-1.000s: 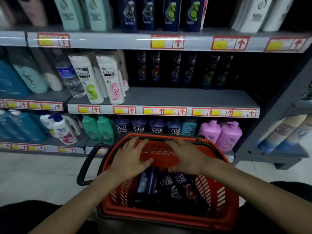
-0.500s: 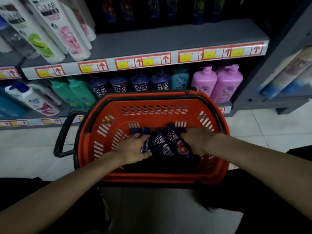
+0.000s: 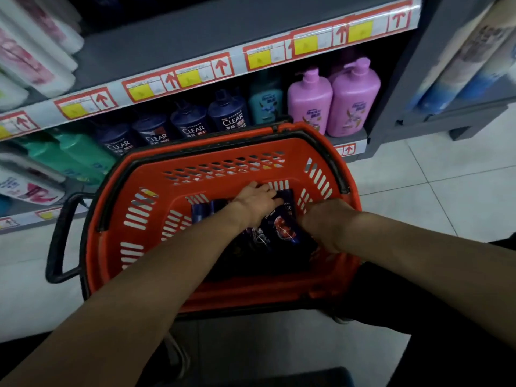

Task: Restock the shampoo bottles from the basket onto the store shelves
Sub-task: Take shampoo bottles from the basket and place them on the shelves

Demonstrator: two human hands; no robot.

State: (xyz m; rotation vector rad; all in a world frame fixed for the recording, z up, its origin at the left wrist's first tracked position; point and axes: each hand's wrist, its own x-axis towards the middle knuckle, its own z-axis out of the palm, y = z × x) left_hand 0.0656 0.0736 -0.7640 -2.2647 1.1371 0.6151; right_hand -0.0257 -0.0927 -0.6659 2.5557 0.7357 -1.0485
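Note:
An orange basket (image 3: 212, 155) stands on the floor before the shelves, with several dark blue shampoo bottles (image 3: 282, 227) lying in its right half. My left hand (image 3: 257, 202) reaches across them, fingers curled over the top end of the red-labelled bottle. At that bottle's right side, my right hand (image 3: 326, 219) is pushed down into the basket with fingers curled and tips hidden. A grey store shelf (image 3: 173, 43) above the basket has a bare surface behind its price tags.
The bottom shelf behind the basket holds dark CLEAR bottles (image 3: 231, 118), pink pump bottles (image 3: 351, 99) and green bottles (image 3: 81, 155). White bottles (image 3: 33, 60) lie at upper left. A black basket handle (image 3: 55, 238) sticks out left. Tiled floor (image 3: 446, 191) lies to the right.
My view has tilted down toward the basket. Both hands went from the basket's rim down to the bottles, and my left hand has since shifted right onto the red-labelled bottle.

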